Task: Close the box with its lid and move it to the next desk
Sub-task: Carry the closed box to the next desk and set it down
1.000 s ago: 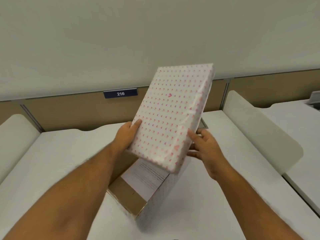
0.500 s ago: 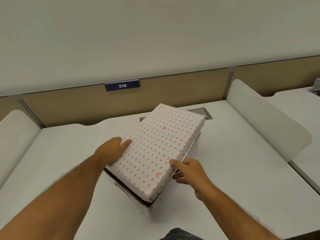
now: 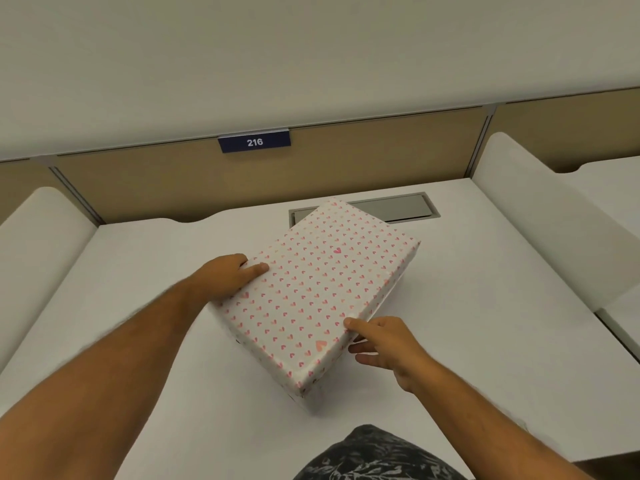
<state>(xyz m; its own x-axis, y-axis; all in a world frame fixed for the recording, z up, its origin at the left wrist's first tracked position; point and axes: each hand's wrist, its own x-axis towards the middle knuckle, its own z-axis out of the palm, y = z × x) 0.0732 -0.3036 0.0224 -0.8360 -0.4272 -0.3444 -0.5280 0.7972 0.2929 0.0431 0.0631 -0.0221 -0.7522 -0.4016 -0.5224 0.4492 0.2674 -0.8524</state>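
The white lid (image 3: pixel 317 282) with small pink hearts lies flat over the box (image 3: pixel 311 398), which stands askew in the middle of the white desk (image 3: pixel 467 341). Only a sliver of the box shows below the lid's near corner. My left hand (image 3: pixel 227 278) presses against the lid's left long edge, thumb on top. My right hand (image 3: pixel 384 342) grips the lid's right long edge near the front, thumb on top and fingers under the rim. The box's inside is hidden.
A grey cable hatch (image 3: pixel 391 206) sits in the desk behind the box. A blue sign "216" (image 3: pixel 254 142) hangs on the tan back panel. White rounded dividers stand at the left (image 3: pixel 38 237) and right (image 3: pixel 540 220); another desk (image 3: pixel 609 188) lies beyond the right one.
The lid, held tilted up above the open box a second ago, has come down and now lies flat over the box. Both hands followed it down along its long edges.
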